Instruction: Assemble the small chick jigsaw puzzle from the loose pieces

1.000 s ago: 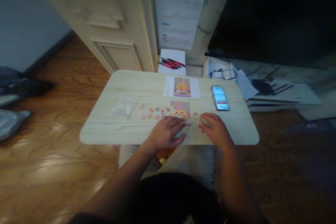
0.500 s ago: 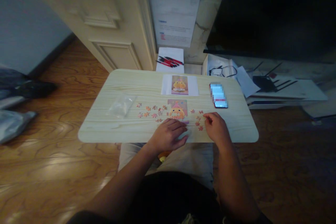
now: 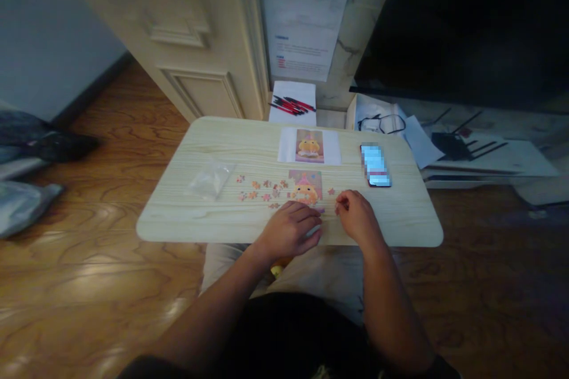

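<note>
A partly assembled jigsaw puzzle [image 3: 306, 185] with an orange cartoon figure lies mid-table. My left hand [image 3: 291, 230] rests over its near edge, fingers stretched and slightly spread, covering the lower part. To the right of the puzzle, my right hand [image 3: 358, 216] has thumb and fingertips pinched together. Whatever is between them is too small and hidden to make out. One loose piece [image 3: 331, 191] shows just left of those fingertips. Several other puzzle pieces [image 3: 267, 197] are scattered left of the puzzle. Behind it lies a printed reference picture [image 3: 310, 146] on white paper.
The pale wooden table [image 3: 178, 213] stands over my lap. A clear plastic bag [image 3: 211, 180] lies on its left, a lit phone [image 3: 376, 164] on its right. Beyond the far edge are red and black pens [image 3: 293, 105] and a box with a cable [image 3: 381, 122].
My right hand has moved left, closer to the puzzle, and now covers the spot where several loose pieces showed. My left hand stays in place. The whole view has shifted slightly.
</note>
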The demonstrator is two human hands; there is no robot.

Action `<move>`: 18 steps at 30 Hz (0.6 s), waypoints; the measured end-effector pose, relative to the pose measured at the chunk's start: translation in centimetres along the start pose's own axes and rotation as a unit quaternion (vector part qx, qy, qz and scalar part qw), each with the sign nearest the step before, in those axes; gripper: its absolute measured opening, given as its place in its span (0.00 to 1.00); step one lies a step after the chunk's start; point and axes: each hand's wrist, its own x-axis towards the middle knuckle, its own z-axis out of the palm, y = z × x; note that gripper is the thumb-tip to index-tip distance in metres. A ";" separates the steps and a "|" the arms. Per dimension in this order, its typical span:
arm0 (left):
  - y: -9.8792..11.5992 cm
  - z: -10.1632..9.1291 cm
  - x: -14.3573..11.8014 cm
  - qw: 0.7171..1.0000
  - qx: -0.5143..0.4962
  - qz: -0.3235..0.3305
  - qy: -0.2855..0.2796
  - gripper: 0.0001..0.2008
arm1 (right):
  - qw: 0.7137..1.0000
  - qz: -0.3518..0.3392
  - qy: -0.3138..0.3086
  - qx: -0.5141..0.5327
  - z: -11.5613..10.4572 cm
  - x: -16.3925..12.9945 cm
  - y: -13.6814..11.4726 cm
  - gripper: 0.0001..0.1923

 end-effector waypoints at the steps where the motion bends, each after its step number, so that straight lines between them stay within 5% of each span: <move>1: -0.1 -0.1 0.0 1.000 -0.003 -0.004 0.001 0.11 | 1.000 0.003 -0.004 0.009 0.0 0.1 -0.1 0.09; 5: -0.4 -0.7 -0.1 0.999 -0.005 -0.042 0.015 0.11 | 0.997 -0.014 0.002 0.082 -0.1 0.1 -0.9 0.16; 11: -2.2 -1.7 -0.2 0.989 0.054 -0.132 0.036 0.13 | 0.986 0.036 0.025 0.158 0.2 0.2 -1.7 0.09; 18: -4.4 -3.6 -1.5 0.966 0.145 -0.215 -0.003 0.18 | 0.980 0.055 0.025 0.191 0.7 0.6 -1.7 0.09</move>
